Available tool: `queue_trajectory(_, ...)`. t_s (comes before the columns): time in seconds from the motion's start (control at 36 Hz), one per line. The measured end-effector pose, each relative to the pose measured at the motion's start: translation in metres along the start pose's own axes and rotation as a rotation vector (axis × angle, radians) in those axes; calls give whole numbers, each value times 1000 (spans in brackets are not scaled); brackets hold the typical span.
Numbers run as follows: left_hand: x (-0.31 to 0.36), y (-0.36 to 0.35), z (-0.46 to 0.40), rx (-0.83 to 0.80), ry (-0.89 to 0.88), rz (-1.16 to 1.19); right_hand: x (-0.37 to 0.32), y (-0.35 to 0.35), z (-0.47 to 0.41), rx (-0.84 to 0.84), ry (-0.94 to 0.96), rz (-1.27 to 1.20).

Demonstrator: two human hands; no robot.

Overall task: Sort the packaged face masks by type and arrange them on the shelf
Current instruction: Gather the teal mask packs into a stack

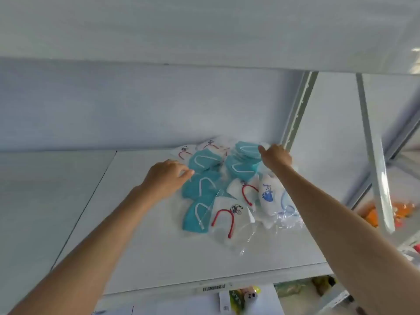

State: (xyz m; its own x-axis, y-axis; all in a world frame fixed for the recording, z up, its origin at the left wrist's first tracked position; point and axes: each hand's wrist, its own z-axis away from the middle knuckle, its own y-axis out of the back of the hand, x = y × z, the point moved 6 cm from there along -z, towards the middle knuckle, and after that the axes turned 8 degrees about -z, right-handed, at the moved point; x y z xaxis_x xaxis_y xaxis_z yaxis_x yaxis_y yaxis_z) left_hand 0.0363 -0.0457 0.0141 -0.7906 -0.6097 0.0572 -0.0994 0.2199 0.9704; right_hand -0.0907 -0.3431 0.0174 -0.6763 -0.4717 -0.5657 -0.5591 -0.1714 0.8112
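Mixed pile of packaged masks on the shelf [159,258], beside its rear upright [295,114]. Your left hand [166,178] rests relaxed against the teal masks [205,160]; your right hand [276,155] pinches a teal packet nearest the upright. Lift one type at a time. Visible: about six teal, four red-looped white [227,214], one blue-printed [269,194].

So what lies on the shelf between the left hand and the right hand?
In the head view, teal masks in clear bags lie between the left hand and the right hand, overlapping; no bare shelf shows there.
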Motion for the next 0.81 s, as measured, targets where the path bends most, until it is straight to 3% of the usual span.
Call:
queue_trajectory(0.17,4,-2,-14,39,2,-28,8,-26,-19,-225,-157,-99)
queue_trajectory(0.28,1,-1,-24,63,-4,-35,12,-29,-23,-252,-197,-174)
queue_trajectory(0.39,-4,-5,-35,48,5,-10,17,-19,-28,-184,-204,-258)
queue_trajectory(0.67,-16,-27,-45,-12,34,15,21,-10,-17,71,2,-364)
queue_trajectory(0.81,-13,-24,-46,12,106,139,19,-3,-5,97,-59,-638)
